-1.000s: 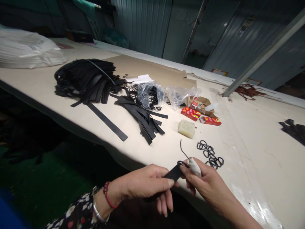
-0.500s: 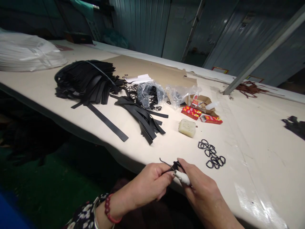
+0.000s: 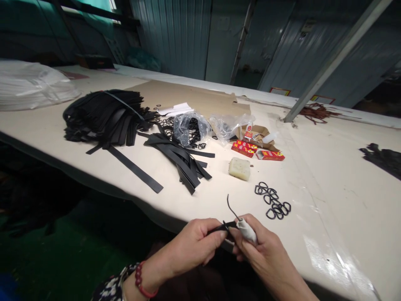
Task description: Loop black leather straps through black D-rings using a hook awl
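My left hand (image 3: 197,242) pinches a black strap (image 3: 216,228) just over the table's near edge. In my right hand (image 3: 267,251) is a hooked awl with a white-wrapped handle (image 3: 247,231), its thin curved metal tip pointing up and away. The right fingers also meet the strap's other end, where a dark ring seems to sit; the exact grip is hidden. Beyond the right hand lies a small group of black D-rings (image 3: 273,201). A pale, wax-like block (image 3: 239,168) rests farther back, left of the rings.
Loose black straps (image 3: 178,161) and a tied strap bundle (image 3: 105,119) lie to the left. Behind them are a plastic bag of rings (image 3: 191,129), red boxes (image 3: 242,148) and an open carton (image 3: 266,138). A metal post (image 3: 328,67) rises at the right; a white wrapped stack (image 3: 31,85) sits far left.
The awl has swung from pointing left along the strap to pointing upward, its tip now clear of the strap. Both hands stay close together. The view has shifted slightly.
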The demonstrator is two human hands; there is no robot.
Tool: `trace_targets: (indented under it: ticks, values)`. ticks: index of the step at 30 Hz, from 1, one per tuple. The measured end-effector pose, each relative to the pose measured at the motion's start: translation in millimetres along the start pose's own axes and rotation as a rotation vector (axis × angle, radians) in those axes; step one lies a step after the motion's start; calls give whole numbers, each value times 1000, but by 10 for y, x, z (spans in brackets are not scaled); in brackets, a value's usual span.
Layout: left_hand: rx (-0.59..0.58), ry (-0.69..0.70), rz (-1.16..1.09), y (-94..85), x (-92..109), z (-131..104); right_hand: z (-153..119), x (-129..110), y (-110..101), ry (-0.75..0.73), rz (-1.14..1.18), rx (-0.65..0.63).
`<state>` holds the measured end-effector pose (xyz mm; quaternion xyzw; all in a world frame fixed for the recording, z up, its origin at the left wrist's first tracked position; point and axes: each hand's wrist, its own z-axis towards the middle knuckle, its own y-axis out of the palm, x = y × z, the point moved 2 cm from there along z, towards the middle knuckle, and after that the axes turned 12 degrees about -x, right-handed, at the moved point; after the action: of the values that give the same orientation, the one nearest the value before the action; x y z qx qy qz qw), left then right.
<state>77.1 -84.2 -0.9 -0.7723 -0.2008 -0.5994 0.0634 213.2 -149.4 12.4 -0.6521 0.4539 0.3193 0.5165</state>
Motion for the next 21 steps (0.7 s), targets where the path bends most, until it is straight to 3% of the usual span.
trace_targets:
  ticks: [3, 8, 11, 13, 18, 21]
  values:
    - [-28, -70, -4, 48, -62, 9, -60, 63, 22, -52, -99, -35]
    - [264, 21, 385, 29, -163, -24, -289, 112, 90, -403, -360, 10]
    - [310, 1, 436, 33, -263, -85, -423, 138, 186, -485, -355, -11]
    - [242, -19, 410, 59, -325, -146, -469, 170, 230, -362, -252, -26]
    - [-59, -119, 113, 165, -426, -332, -447, 290, 293, 255, 318, -149]
    - [-132, -173, -44, 202, -481, -413, -402, 333, 322, 295, 370, -230]
